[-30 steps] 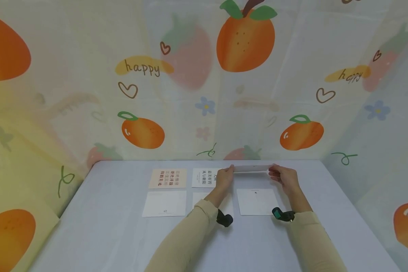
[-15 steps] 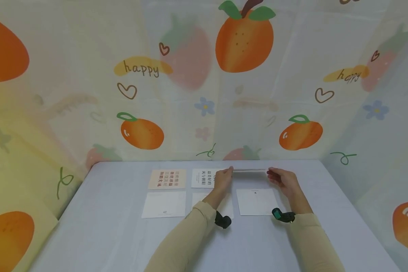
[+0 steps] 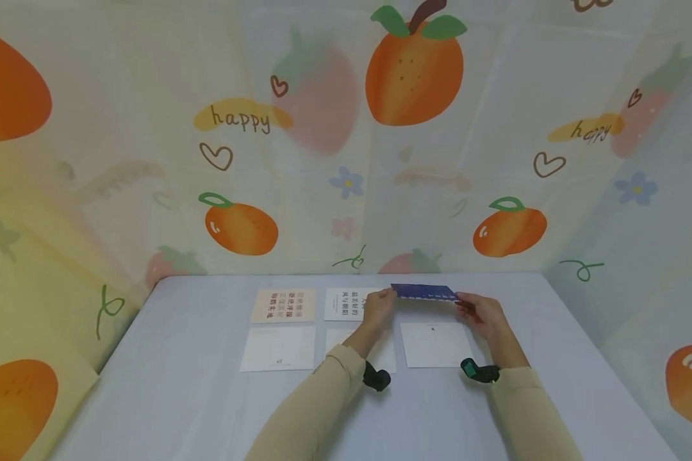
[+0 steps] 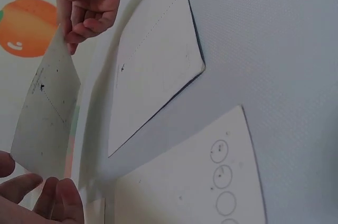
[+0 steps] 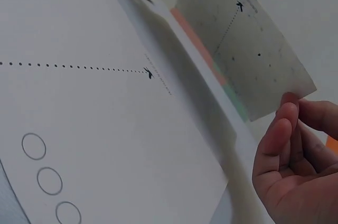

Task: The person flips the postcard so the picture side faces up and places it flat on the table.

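A postcard (image 3: 423,292) is held above the far right part of the table, tilted, its dark blue face showing in the head view. My left hand (image 3: 378,312) pinches its left end and my right hand (image 3: 486,314) pinches its right end. In both wrist views the postcard's pale back (image 4: 47,105) shows a dotted line and a small dark mark. Thumb and fingertips of the right hand (image 5: 301,163) meet at one corner. Below lies a white postcard (image 3: 436,346) with its plain side up. My left arm partly covers another white postcard (image 3: 339,335).
Left of the hands lie a cream postcard (image 3: 284,305) with red and brown lettering, a white lettered postcard (image 3: 342,303) and a blank-looking white one (image 3: 279,348). The white-covered table (image 3: 196,384) ends at a fruit-print curtain (image 3: 305,211). Black cameras sit on both wrists.
The held postcard has tipped from showing a pale side, through edge-on, to showing its dark blue face. Both hands stay nearly in place; the cards on the table have not moved.
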`<control>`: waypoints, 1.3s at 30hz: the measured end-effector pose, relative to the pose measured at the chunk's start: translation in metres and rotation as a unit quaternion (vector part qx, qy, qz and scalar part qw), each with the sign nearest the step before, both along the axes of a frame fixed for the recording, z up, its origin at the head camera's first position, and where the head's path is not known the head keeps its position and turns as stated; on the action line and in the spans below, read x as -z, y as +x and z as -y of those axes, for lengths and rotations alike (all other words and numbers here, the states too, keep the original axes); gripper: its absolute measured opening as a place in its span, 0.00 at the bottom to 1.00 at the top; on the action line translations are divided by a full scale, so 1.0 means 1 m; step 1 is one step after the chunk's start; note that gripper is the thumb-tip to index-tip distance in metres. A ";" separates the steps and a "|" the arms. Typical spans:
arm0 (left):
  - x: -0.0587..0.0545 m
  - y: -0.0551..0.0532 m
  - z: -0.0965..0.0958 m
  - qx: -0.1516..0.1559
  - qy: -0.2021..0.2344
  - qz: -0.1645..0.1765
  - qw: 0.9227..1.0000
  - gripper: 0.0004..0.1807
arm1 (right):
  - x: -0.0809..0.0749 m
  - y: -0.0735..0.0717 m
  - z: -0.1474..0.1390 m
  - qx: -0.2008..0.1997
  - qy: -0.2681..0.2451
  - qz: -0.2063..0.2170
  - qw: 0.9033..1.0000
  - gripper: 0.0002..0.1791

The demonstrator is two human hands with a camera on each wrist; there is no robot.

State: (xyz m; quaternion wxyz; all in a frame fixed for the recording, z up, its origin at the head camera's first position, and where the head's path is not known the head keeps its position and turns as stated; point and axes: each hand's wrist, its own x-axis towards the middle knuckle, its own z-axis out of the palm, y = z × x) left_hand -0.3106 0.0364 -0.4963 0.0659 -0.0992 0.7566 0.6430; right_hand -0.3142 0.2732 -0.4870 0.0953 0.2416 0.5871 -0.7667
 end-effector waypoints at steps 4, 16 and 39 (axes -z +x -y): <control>0.001 0.000 -0.001 0.009 0.000 -0.005 1.000 0.22 | 0.001 0.001 -0.001 -0.006 0.019 -0.003 1.000 0.02; 0.006 0.001 0.000 -0.002 -0.051 -0.020 0.999 0.18 | 0.002 -0.006 0.002 -0.059 0.203 -0.023 0.977 0.25; 0.005 -0.001 0.000 0.035 -0.183 0.008 0.982 0.16 | 0.011 -0.008 0.000 -0.101 0.305 -0.032 0.946 0.20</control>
